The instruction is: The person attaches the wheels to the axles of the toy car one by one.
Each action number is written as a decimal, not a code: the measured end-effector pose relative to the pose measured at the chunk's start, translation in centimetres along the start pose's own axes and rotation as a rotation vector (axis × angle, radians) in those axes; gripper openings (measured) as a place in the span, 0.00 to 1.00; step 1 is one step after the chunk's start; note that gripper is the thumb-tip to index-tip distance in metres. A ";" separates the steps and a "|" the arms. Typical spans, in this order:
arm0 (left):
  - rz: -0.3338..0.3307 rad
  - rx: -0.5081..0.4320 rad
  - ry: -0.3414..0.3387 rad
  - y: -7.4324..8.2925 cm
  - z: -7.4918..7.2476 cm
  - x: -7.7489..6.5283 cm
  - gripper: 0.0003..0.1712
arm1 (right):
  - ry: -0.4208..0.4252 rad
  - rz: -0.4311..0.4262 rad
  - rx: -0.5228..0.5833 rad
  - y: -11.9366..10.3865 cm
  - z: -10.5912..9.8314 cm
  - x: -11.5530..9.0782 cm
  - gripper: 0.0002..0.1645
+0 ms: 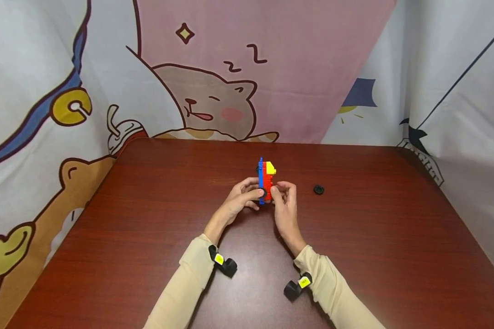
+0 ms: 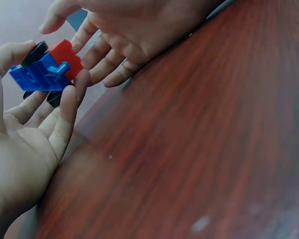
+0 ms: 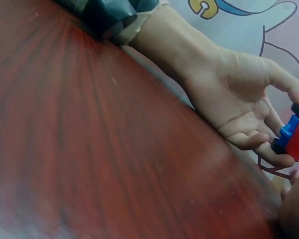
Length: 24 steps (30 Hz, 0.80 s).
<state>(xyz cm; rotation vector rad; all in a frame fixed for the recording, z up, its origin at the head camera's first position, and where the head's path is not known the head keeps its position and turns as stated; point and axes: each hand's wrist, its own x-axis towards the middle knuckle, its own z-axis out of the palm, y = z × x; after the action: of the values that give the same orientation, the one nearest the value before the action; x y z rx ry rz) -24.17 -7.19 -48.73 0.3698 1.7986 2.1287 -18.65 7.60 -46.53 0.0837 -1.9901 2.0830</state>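
Note:
A small toy car (image 1: pixel 267 180) built of bricks has a blue base, red bricks, a yellow brick and black wheels. My left hand (image 1: pixel 239 199) pinches it by the base, its thumb on a black wheel (image 2: pixel 36 54) and fingers below in the left wrist view. My right hand (image 1: pixel 286 208) is at the red side (image 2: pixel 65 57), thumb and fingers loosely bent and spread apart. Its fingertips are partly hidden behind the red brick. In the right wrist view the car is cut off at the right edge, with my left hand (image 3: pixel 234 94) around its blue base.
A loose black wheel (image 1: pixel 319 189) lies on the brown wooden table (image 1: pixel 148 256), to the right of my right hand. A printed curtain (image 1: pixel 304 68) hangs behind the table's back edge and along its sides. Black cameras (image 1: pixel 226 266) are strapped to both sleeves.

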 end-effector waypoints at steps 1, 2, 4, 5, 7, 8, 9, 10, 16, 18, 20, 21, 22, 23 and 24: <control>0.001 0.016 -0.009 0.0 0.0 0.0 0.29 | -0.004 0.024 0.001 0.3 -0.1 0.2 0.22; 0.001 0.035 -0.016 0.0 0.0 -0.1 0.29 | -0.008 0.044 0.003 0.6 -0.2 0.3 0.22; -0.001 0.078 -0.037 0.0 -0.1 -0.1 0.28 | -0.006 0.068 0.001 1.4 -0.4 0.7 0.21; -0.002 0.097 -0.048 0.0 -0.1 -0.2 0.28 | -0.005 0.078 0.003 1.8 -0.4 0.8 0.20; -0.004 0.125 -0.068 0.1 -0.2 -0.2 0.27 | 0.002 0.096 0.021 2.7 -0.5 1.2 0.19; -0.004 0.134 -0.077 0.1 -0.3 -0.2 0.27 | 0.009 0.102 0.028 2.8 -0.5 1.2 0.19; -0.004 0.141 -0.084 0.2 -0.3 -0.2 0.26 | 0.015 0.103 0.034 2.9 -0.5 1.3 0.18; -0.003 0.144 -0.091 0.2 -0.3 -0.2 0.26 | 0.020 0.099 0.040 2.8 -0.5 1.3 0.18; 0.011 0.079 -0.077 0.4 -0.1 0.0 0.24 | 0.054 0.057 0.031 0.5 -0.1 0.6 0.16; 0.012 0.048 -0.045 0.5 0.0 0.0 0.24 | 0.062 0.058 0.022 0.2 0.0 0.5 0.15; 0.006 0.028 -0.002 0.4 0.1 0.1 0.25 | 0.065 0.067 0.021 0.9 -0.1 0.7 0.14; 0.002 0.020 0.018 0.3 0.1 0.1 0.25 | 0.063 0.075 0.021 1.3 -0.1 0.8 0.14; -0.001 0.017 0.035 0.2 0.1 0.1 0.25 | 0.057 0.083 0.017 1.7 -0.1 0.8 0.14; -0.004 0.014 0.046 0.1 0.1 0.1 0.25 | 0.051 0.095 0.008 2.2 -0.1 1.0 0.14; -0.005 0.010 0.052 0.0 0.1 0.1 0.25 | 0.042 0.105 -0.005 2.7 -0.2 1.1 0.14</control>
<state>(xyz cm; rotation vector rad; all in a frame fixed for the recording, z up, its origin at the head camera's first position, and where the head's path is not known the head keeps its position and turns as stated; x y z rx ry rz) -24.28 -7.08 -48.70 0.3143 1.8367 2.1457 -20.27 7.85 -48.91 -0.0657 -2.0156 2.1248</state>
